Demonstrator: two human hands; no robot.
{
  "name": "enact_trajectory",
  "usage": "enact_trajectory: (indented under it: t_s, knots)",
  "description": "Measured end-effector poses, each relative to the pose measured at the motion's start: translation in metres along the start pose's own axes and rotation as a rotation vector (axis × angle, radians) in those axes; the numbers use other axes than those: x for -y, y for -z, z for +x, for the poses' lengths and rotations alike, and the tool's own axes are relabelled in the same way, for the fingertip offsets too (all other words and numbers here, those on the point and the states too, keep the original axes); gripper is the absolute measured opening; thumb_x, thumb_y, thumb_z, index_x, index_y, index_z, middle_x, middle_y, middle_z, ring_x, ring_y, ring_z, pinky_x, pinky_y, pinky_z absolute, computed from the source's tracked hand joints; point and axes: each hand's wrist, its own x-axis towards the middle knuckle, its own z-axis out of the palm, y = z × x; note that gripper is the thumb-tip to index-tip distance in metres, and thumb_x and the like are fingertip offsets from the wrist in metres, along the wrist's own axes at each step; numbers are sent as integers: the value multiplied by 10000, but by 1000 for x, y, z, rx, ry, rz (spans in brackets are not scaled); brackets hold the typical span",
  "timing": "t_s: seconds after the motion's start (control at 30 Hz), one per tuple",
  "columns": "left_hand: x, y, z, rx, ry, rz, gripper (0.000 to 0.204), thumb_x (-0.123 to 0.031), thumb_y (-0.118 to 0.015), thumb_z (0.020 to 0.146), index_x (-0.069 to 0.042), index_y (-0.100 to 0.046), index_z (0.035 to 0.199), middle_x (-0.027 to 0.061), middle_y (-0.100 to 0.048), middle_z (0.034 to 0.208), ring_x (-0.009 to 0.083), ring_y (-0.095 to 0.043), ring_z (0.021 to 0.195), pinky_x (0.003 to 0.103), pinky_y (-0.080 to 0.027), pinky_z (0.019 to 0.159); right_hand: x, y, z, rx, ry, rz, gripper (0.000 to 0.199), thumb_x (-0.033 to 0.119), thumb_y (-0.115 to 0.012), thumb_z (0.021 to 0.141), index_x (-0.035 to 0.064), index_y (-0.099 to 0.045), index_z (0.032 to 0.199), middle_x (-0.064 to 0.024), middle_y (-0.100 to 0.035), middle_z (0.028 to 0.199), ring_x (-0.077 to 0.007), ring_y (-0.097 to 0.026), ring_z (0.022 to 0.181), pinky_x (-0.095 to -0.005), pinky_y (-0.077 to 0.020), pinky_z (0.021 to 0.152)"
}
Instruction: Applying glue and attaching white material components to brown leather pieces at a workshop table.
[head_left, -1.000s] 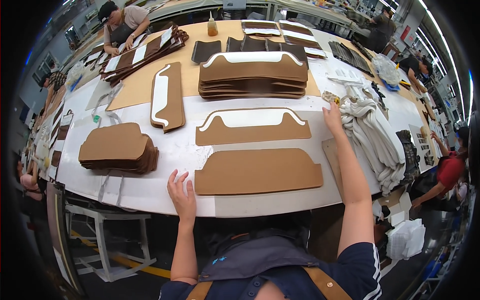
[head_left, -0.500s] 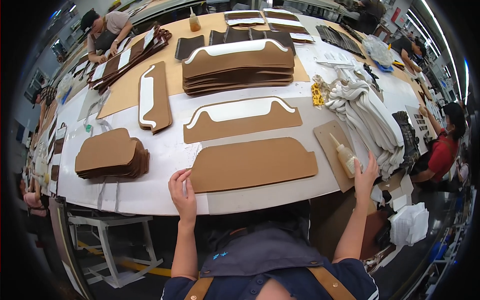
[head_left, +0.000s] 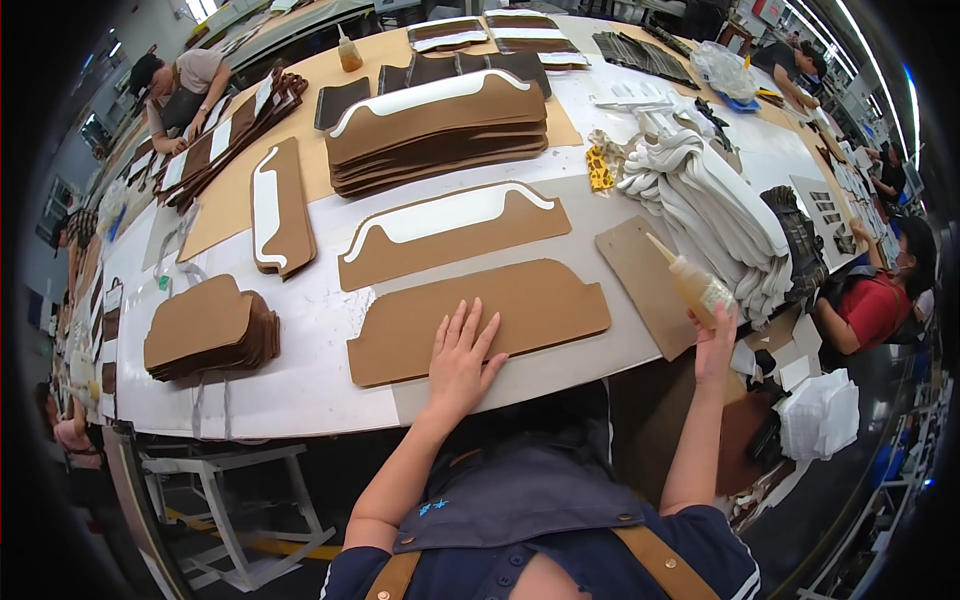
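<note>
The long white work table [head_left: 300, 390] filled most of the view, set in a busy workshop where other people sat along its far-left and right edges. A tall stack of brown panels [head_left: 435, 135], the top one carrying a white strip, lay at the far middle, and a heap of white strips [head_left: 710, 215] lay to its right. Nearer, one panel with a white strip [head_left: 450, 232] already on it lay flat, and just in front of it the bare brown panel [head_left: 480, 318] lay at the table's near edge with no strip and no visible glue. A smaller pile of brown pieces [head_left: 205, 330] sat at the left, and a plain brown board [head_left: 645, 285] at the right. The left hand [head_left: 462, 360] lay flat with fingers spread on the bare panel, pressing it to the table. The right hand [head_left: 715, 335] was closed round a glue bottle [head_left: 695, 282], held off the table's right edge with the nozzle tilted up and to the left. In judgement, at least one panel was finished, while the bare panel remained to be glued and fitted
</note>
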Motion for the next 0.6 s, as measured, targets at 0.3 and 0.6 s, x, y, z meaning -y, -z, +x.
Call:
enact_trajectory:
  t_s: [0.3, 0.6]
  knots:
    - [-2, 2, 2, 7, 15, 9, 618, -396, -682, 963, -160, -541, 1517, 144, -410, 1629, 343, -345, 1520, 496, -254, 1250, 18, -38, -34, 49, -83, 204, 474, 343, -706, 1009, 72, -541, 1361, -48, -602, 1266, -161, -593, 1132, -326, -492, 973]
    - [-4, 4, 2, -7, 11, -9, 592, -382, -685, 962, -149, -566, 1492, 149, -424, 1619, 348, -351, 1517, 502, -261, 1245, 24, -57, -62, 136, 165, -124, 500, 205, -772, 954, 63, -518, 1361, -74, -561, 1239, -173, -554, 1159, -322, -438, 1042]
